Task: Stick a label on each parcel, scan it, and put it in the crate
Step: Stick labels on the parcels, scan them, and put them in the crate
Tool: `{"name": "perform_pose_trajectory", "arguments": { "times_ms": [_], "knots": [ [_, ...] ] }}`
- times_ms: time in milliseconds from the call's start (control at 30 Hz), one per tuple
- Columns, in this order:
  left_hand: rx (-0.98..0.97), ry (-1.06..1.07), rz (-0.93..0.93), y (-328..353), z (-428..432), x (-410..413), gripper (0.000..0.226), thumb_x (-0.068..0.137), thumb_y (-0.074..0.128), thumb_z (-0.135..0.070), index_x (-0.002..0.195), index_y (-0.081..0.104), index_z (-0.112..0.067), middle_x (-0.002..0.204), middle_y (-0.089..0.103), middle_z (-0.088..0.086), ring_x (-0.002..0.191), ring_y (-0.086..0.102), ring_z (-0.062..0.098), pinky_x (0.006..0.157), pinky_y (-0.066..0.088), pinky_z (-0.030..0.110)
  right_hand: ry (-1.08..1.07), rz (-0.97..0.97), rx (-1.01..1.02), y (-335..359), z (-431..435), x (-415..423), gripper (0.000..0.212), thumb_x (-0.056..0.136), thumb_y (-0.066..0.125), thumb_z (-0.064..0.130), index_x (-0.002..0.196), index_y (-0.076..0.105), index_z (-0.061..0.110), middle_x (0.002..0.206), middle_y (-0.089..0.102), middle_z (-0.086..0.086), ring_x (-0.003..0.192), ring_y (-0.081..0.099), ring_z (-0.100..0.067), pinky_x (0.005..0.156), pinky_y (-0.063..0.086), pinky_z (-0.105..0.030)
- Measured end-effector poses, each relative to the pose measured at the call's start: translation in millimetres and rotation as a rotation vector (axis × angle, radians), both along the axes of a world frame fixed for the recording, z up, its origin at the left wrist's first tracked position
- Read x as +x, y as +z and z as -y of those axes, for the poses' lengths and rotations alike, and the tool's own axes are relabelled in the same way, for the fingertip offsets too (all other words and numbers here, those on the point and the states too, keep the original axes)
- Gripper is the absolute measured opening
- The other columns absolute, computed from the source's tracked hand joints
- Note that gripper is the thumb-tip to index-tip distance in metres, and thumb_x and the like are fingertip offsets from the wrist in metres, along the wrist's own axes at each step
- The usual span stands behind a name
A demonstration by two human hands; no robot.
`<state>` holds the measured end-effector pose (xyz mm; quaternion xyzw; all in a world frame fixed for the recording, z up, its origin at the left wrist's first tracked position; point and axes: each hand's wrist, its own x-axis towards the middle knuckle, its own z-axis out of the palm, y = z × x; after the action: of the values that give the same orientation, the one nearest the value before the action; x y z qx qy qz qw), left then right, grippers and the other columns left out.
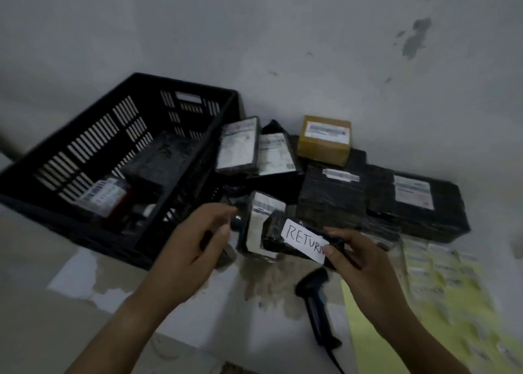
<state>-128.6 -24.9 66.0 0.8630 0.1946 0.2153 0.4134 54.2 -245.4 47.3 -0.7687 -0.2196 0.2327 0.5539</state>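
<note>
A small black-wrapped parcel (285, 239) is held in the right hand (359, 263), the grip closed on its near end, thumb pressed on a white label (304, 239) hand-lettered "RETURN". The left hand (198, 246) is seen just beside it with a half-curled, loose grip — whether anything is held there cannot be told. Behind, a black slatted crate (85, 152) is set at left, more parcels (334, 186) are piled at right. A barcode scanner (318, 303) is laid on the worktop (42, 331) — beside yellow label sheets (441, 294).

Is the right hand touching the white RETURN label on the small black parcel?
Touching. In the head view the right hand holds the small black parcel, and its thumb lies directly on the lower right corner of the RETURN label, with no gap.
</note>
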Motion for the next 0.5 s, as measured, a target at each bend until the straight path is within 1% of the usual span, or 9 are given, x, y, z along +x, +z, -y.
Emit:
{"name": "perform_pose_trajectory", "arguments": {
  "times_ms": [67, 133, 167, 233, 267, 333, 367, 400, 500],
  "knots": [
    [0.223, 0.058, -0.047, 1, -50, -31, 0.037, 0.105, 0.042, -0.042, 0.130, 0.061, -0.024, 0.126, 0.061, -0.016, 0.117, 0.060, 0.004, 0.092, 0.047, 0.020, 0.001, 0.000, 0.017, 5, -32, -8, 0.016, 0.092, 0.066, 0.017, 0.099, 0.071, 0.031, 0.091, 0.074, 0.018, 0.082, 0.070, 0.000, 0.068, 0.059, -0.030],
    [0.339, 0.121, -0.100, -6, -95, -65, 0.042, 0.105, 0.042, -0.043, 0.132, 0.063, -0.019, 0.130, 0.062, -0.011, 0.121, 0.059, 0.010, 0.097, 0.044, 0.019, 0.005, -0.006, 0.035, 9, -63, -16, 0.017, 0.093, 0.063, 0.014, 0.100, 0.072, 0.027, 0.089, 0.073, 0.015, 0.077, 0.069, 0.000, 0.064, 0.055, -0.020],
    [0.381, 0.155, -0.138, -14, -115, -81, 0.044, 0.104, 0.042, -0.042, 0.133, 0.063, -0.017, 0.132, 0.063, -0.007, 0.125, 0.059, 0.014, 0.101, 0.042, 0.022, 0.010, -0.011, 0.034, 11, -78, -19, 0.017, 0.094, 0.062, 0.014, 0.100, 0.072, 0.027, 0.089, 0.073, 0.013, 0.078, 0.069, -0.001, 0.064, 0.055, -0.020],
    [0.466, 0.224, -0.238, -31, -149, -112, 0.049, 0.103, 0.041, -0.045, 0.135, 0.064, -0.016, 0.138, 0.061, -0.003, 0.133, 0.054, 0.021, 0.111, 0.038, 0.035, 0.037, -0.001, 0.015, 14, -109, -24, 0.018, 0.094, 0.061, 0.017, 0.104, 0.072, 0.027, 0.091, 0.073, 0.012, 0.081, 0.069, -0.004, 0.069, 0.058, -0.028],
    [0.497, 0.249, -0.288, -39, -162, -125, 0.052, 0.103, 0.039, -0.048, 0.136, 0.063, -0.016, 0.141, 0.060, -0.002, 0.137, 0.050, 0.023, 0.115, 0.034, 0.041, 0.055, 0.012, 0.013, 15, -124, -26, 0.018, 0.095, 0.061, 0.017, 0.105, 0.071, 0.028, 0.093, 0.073, 0.014, 0.084, 0.069, -0.004, 0.071, 0.059, -0.029],
    [0.517, 0.264, -0.342, -53, -177, -141, 0.057, 0.104, 0.034, -0.053, 0.138, 0.062, -0.018, 0.147, 0.056, -0.001, 0.144, 0.044, 0.023, 0.121, 0.026, 0.047, 0.090, 0.054, 0.025, 20, -154, -29, 0.019, 0.095, 0.059, 0.014, 0.104, 0.070, 0.027, 0.095, 0.072, 0.015, 0.088, 0.067, -0.001, 0.070, 0.057, -0.021],
    [0.527, 0.260, -0.339, -57, -181, -144, 0.058, 0.104, 0.032, -0.055, 0.138, 0.063, -0.018, 0.148, 0.055, -0.001, 0.145, 0.042, 0.024, 0.122, 0.024, 0.049, 0.106, 0.082, 0.025, 23, -170, -31, 0.019, 0.095, 0.060, 0.013, 0.104, 0.070, 0.026, 0.097, 0.071, 0.014, 0.089, 0.066, 0.001, 0.070, 0.055, -0.015],
    [0.545, 0.258, -0.325, -60, -185, -146, 0.059, 0.104, 0.032, -0.056, 0.137, 0.063, -0.018, 0.148, 0.055, 0.000, 0.145, 0.042, 0.024, 0.122, 0.023, 0.051, 0.122, 0.106, 0.020, 26, -185, -32, 0.018, 0.095, 0.060, 0.014, 0.105, 0.070, 0.025, 0.100, 0.071, 0.013, 0.090, 0.065, 0.002, 0.071, 0.055, -0.014],
    [0.586, 0.335, -0.280, -65, -198, -151, 0.062, 0.101, 0.035, -0.058, 0.136, 0.064, -0.017, 0.148, 0.055, 0.002, 0.145, 0.040, 0.027, 0.124, 0.017, 0.052, 0.220, 0.224, -0.036, 32, -232, -34, 0.014, 0.094, 0.062, 0.024, 0.105, 0.069, 0.028, 0.101, 0.069, 0.014, 0.092, 0.065, 0.000, 0.075, 0.055, -0.021]
  ]
}}
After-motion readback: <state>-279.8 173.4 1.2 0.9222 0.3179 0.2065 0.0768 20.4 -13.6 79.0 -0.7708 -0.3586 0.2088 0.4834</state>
